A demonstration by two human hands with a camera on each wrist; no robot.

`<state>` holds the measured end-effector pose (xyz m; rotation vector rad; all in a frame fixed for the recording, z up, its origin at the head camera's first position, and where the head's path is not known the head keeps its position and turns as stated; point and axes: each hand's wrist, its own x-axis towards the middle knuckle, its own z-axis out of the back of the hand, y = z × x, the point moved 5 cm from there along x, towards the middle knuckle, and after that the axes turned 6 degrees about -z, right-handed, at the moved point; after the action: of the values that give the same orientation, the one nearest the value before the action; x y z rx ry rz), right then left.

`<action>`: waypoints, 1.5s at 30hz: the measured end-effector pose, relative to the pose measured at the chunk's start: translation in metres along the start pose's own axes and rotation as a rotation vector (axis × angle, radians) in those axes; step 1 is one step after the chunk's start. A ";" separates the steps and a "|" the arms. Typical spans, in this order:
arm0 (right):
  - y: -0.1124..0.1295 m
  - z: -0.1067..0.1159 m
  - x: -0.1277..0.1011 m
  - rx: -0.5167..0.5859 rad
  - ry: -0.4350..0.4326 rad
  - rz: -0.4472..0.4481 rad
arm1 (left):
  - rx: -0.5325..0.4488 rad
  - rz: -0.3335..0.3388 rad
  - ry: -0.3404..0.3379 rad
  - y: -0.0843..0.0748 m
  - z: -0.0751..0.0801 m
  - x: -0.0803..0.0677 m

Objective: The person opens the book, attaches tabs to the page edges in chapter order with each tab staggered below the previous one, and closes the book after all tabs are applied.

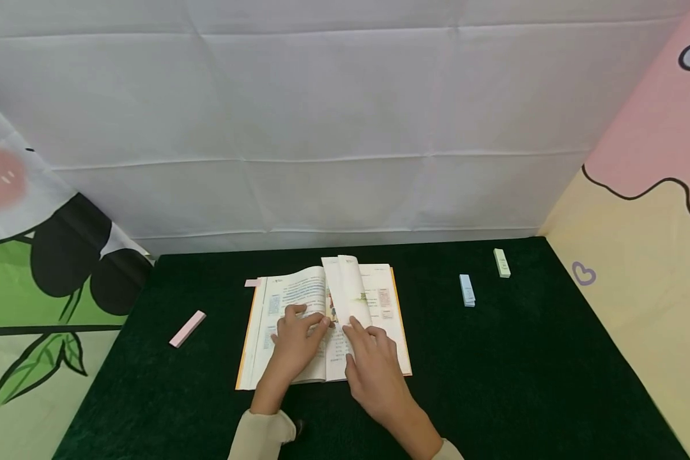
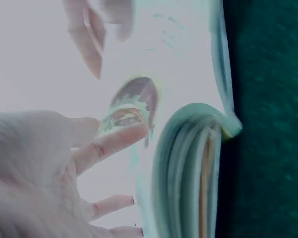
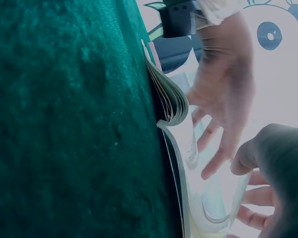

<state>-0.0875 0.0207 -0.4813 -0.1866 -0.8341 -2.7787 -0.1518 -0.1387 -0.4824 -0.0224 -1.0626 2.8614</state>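
An open book (image 1: 293, 291) with printed pages and an orange cover edge lies on the dark green cloth. One or more of its leaves (image 1: 351, 287) stand partly lifted and curled over the right page. My left hand (image 1: 299, 342) rests on the left page, its thumb and index finger stretched toward the middle fold. In the left wrist view those left fingers (image 2: 116, 144) look nearly straight. Against the lower part of the lifted leaf lie the fingers of my right hand (image 1: 376, 374), its thumb apart from them. A pink tab (image 1: 252, 283) sticks out at the book's upper left.
Left of the book lies a pink strip-shaped block (image 1: 187, 329). To the right are a light blue one (image 1: 467, 291) and, farther back, a pale green one (image 1: 502, 262). A white cloth (image 1: 333, 128) hangs behind the table, with printed cloths at both sides.
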 end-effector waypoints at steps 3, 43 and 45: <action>0.002 -0.003 -0.001 -0.034 0.041 0.035 | -0.069 0.023 0.007 0.000 0.003 0.001; -0.057 -0.001 0.007 -0.082 -0.111 -0.508 | -0.195 0.205 -0.031 0.016 0.025 0.003; -0.060 -0.003 0.007 -0.094 -0.091 -0.531 | -0.170 0.220 -0.047 0.018 0.029 0.001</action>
<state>-0.1098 0.0664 -0.5137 -0.1211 -0.8796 -3.3310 -0.1558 -0.1715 -0.4724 -0.0893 -1.3923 2.9649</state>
